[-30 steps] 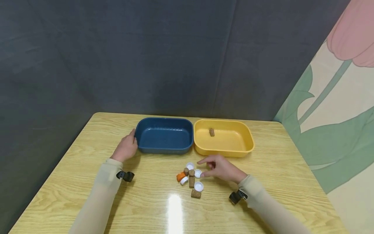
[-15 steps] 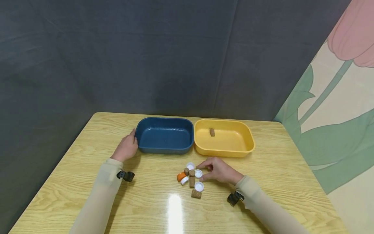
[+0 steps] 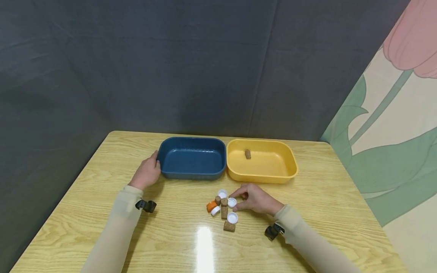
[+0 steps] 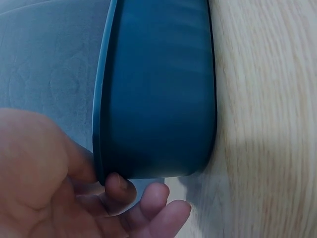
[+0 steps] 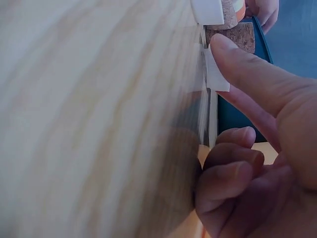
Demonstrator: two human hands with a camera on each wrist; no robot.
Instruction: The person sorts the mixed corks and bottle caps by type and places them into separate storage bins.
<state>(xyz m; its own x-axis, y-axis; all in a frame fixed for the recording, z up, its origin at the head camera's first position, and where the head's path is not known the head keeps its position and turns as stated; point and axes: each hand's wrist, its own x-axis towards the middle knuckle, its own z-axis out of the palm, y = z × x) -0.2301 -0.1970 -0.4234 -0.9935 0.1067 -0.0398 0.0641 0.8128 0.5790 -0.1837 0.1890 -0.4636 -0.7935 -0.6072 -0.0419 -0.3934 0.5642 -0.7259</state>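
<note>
My left hand (image 3: 151,168) holds the left end of an empty blue tray (image 3: 191,138); in the left wrist view its fingers (image 4: 148,198) curl under the blue tray (image 4: 158,89) rim. My right hand (image 3: 234,201) sits at a small pile of caps and corks in front of the trays. Its thumb and index finger pinch a white cap (image 3: 231,203). The right wrist view shows a fingertip (image 5: 223,47) pressed on the white cap (image 5: 216,74). A yellow tray (image 3: 273,174) holds one cork (image 3: 247,154).
The pile holds an orange cap (image 3: 211,206), other white caps (image 3: 232,217) and several corks (image 3: 229,226). The trays stand side by side at the back of a wooden table (image 3: 324,197). A dark fabric wall rises behind it.
My right hand slid slightly left and lowered its index finger, closing thumb and finger round the white cap. The left hand and both trays have stayed still.
</note>
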